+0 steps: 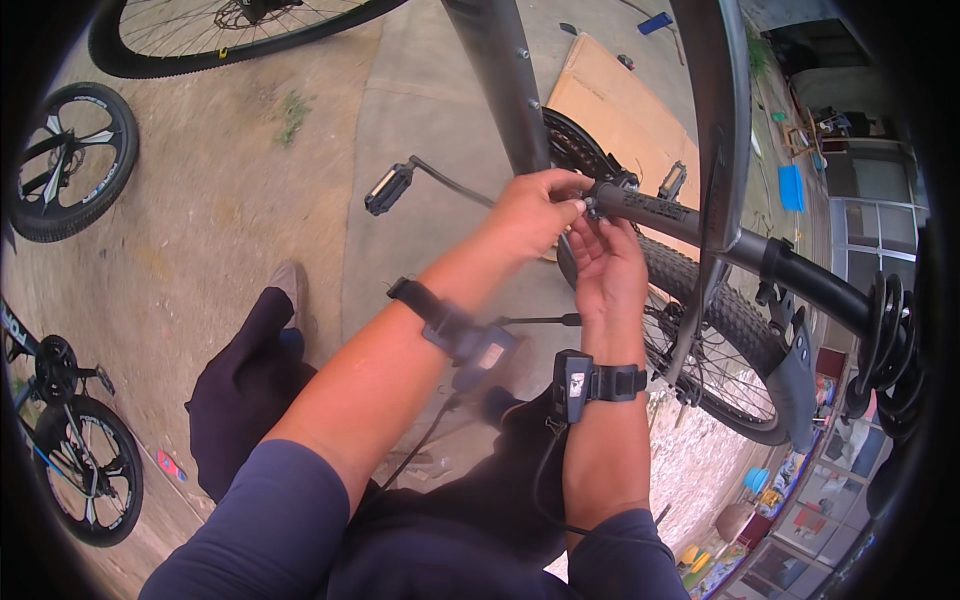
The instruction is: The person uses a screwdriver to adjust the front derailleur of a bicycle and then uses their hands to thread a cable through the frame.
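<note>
A bicycle's dark grey tube [655, 212] runs across the upper right, with a small metal fitting [591, 206] at its left end, beside the chainring [565, 138]. My left hand [545, 215] is closed at that fitting, thumb and forefinger pinched on it. Just below, my right hand [605, 265] has its fingers curled up against the underside of the fitting; what its fingertips hold is too small to make out. The knobby tyre [725, 320] and rear wheel's spokes lie behind my right hand. A pedal [388, 188] sticks out left of my hands.
Loose wheels [75, 165] and another bicycle [60, 360] lie at the left; a tyre [250, 60] is at the top. Cardboard [620, 95] lies on concrete behind the frame. A blue bin [791, 186] and windowed wall [880, 180] are at the right.
</note>
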### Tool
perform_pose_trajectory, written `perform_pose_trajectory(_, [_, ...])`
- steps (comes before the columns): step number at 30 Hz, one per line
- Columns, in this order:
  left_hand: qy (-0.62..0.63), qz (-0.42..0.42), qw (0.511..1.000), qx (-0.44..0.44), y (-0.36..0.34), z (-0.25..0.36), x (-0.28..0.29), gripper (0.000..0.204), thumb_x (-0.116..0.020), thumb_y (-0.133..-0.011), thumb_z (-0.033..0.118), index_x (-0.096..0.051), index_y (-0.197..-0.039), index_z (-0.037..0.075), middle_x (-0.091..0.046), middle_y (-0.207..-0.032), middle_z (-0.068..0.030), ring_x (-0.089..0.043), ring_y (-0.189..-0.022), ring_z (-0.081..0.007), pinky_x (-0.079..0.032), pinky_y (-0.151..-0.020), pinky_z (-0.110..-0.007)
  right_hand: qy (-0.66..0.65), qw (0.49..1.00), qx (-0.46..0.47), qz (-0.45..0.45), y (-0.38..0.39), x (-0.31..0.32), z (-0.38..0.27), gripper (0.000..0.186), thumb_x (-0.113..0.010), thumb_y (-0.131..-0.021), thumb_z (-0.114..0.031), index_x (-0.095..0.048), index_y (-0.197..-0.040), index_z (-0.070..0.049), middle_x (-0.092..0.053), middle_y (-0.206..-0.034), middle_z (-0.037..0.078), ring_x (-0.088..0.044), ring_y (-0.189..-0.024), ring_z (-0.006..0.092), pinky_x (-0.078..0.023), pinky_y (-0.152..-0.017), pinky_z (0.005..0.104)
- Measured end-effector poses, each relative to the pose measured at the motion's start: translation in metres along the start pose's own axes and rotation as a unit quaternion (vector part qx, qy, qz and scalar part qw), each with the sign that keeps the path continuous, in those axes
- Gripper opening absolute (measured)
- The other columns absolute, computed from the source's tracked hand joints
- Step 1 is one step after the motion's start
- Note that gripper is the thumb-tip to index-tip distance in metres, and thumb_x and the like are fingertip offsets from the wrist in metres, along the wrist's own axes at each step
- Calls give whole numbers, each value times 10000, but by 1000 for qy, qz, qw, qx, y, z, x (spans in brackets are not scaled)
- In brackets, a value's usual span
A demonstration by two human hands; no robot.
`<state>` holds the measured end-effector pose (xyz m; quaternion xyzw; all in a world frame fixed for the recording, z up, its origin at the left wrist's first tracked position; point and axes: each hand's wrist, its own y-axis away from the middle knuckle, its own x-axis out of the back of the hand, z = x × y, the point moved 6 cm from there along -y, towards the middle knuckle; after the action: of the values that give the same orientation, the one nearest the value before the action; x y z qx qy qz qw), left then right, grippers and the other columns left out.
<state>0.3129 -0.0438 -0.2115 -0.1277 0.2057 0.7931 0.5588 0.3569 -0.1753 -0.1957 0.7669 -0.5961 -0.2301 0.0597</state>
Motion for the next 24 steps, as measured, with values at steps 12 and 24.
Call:
perform_pose_trajectory(12, [-379,26,872,-309,-1,32,-10,486,-748,-729,104,-639,-1199,38,-625,-1140,-126,-573,-1068,-334,-485,-918,-416,7,1000,2,-3,1,-3,-3,409,-420,-892,15,-520,-1288,14,-601,-1162,100,-637,-945,176,-546,-823,334])
perform_pose_trajectory(24, [-386,41,858,-337,6,35,-17,489,-756,-691,47,-622,-1160,12,-648,-1144,-146,-575,-1090,-354,-477,-929,-419,42,999,22,22,3,-2,-6,332,-456,-860,-7,-585,-1165,-7,-614,-1048,49,-611,-920,158,-494,-862,329])
